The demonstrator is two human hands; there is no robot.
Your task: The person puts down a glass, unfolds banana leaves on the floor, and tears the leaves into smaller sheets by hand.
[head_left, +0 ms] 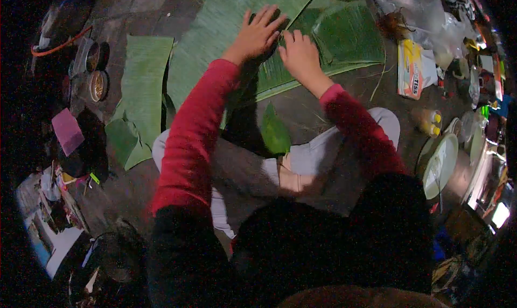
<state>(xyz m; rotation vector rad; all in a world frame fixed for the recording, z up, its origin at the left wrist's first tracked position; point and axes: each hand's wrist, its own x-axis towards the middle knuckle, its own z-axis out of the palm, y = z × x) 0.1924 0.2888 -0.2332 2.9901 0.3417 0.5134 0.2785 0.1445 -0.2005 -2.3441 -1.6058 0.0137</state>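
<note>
Large green banana leaves (210,44) lie spread on the floor ahead of my crossed legs. My left hand (258,33) rests on the big leaf with its fingers spread, near the leaf's edge. Beside it, my right hand (301,54) lies over the darker leaf (350,33) at the right, fingers apart and tips close to my left fingers. A narrower leaf piece (145,76) sits to the left, with a folded part at its lower end. One small pointed leaf (275,130) stands between my knees.
At the right are a yellow and white tissue pack (414,71), plastic bags (441,30), small bottles with yellow caps (432,123) and a pale green basin (441,165). Round containers (98,86) and a pink item (68,131) are at the left.
</note>
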